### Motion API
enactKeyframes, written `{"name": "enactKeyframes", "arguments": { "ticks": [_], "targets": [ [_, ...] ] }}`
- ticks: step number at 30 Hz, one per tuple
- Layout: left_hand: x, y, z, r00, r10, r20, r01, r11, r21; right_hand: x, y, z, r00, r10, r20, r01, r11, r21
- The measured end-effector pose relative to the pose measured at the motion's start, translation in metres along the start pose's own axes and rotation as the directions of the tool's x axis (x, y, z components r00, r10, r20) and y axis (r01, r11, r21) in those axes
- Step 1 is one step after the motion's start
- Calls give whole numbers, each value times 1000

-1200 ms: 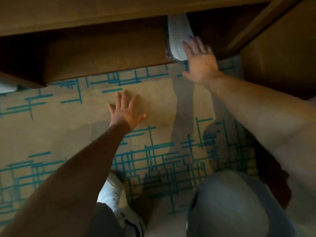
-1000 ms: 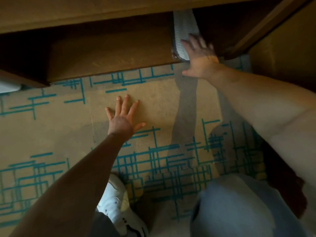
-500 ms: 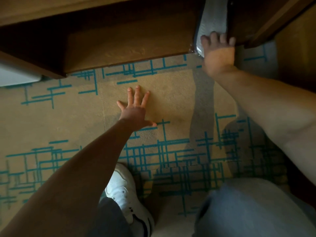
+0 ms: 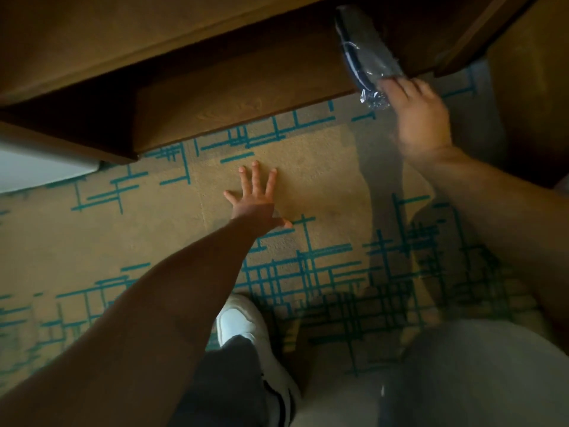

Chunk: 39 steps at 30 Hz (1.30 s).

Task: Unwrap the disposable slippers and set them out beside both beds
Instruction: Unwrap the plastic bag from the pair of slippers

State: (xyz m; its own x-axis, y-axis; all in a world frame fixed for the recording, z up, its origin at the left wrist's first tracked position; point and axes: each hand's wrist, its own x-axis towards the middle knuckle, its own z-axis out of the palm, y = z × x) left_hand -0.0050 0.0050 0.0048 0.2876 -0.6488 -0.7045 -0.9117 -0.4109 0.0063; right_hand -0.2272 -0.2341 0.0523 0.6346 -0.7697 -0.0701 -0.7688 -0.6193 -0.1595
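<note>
Right hand [image 4: 420,118], motion-blurred, grips the near end of the plastic-wrapped slipper pack [image 4: 366,53]; fingers curl over its lower edge, crumpled wrap poking out to the left of the knuckles. The pack extends up and away from the hand into the dark wooden shelf recess [image 4: 240,87]. Left hand [image 4: 255,198] lies flat on the patterned carpet [image 4: 308,167], fingers spread, holding nothing.

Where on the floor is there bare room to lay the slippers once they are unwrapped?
Bare carpet lies between the left hand and the right hand, in front of the wooden shelf. More lies left of the left forearm. Near the white shoe and knee it is crowded.
</note>
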Motion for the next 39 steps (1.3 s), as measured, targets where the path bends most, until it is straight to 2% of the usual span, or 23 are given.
{"name": "enactKeyframes", "arguments": {
  "ticks": [5,10,14,20,22,25,27,29,30,31,34,39],
  "targets": [
    [-1,3,-11,999,-18,52,20,999,-38,-45,-22,-40,995,79,-63,-63,971,230],
    [-12,5,-13,998,-33,61,33,999,-6,-102,-51,-67,990,134,-35,-120,956,269],
    [-1,2,-11,999,-19,42,20,1000,-24,-119,-62,-58,988,152,-20,-141,956,258],
    [5,-5,4,1000,-9,-27,8,999,-53,-158,-75,-32,964,256,-76,-216,916,338],
    [-6,-6,4,997,3,-72,-8,998,-68,-184,-75,-45,967,226,-119,-175,926,335],
    [-15,-16,-34,994,104,-24,-106,990,-88,-208,-75,-72,958,221,-180,-138,913,383],
    [-27,-25,-83,992,126,29,-122,986,-115,-221,-71,-85,957,246,-156,-168,905,392],
    [-51,-34,-131,995,101,6,-101,994,-32,-231,-73,-100,969,227,-93,-174,903,394],
    [-71,-36,-149,988,151,-38,-150,988,29,-238,-75,-111,976,208,-64,-168,905,392],
    [-95,-34,-163,972,229,-56,-224,971,84,-246,-80,-125,981,191,-36,-162,904,395],
    [-164,-5,-175,890,445,-94,-439,895,84,-264,-92,-153,989,149,-7,-132,896,424],
    [-260,71,-169,680,711,-181,-715,697,53,-302,-95,-205,987,143,-69,-83,832,548]
  ]
}}
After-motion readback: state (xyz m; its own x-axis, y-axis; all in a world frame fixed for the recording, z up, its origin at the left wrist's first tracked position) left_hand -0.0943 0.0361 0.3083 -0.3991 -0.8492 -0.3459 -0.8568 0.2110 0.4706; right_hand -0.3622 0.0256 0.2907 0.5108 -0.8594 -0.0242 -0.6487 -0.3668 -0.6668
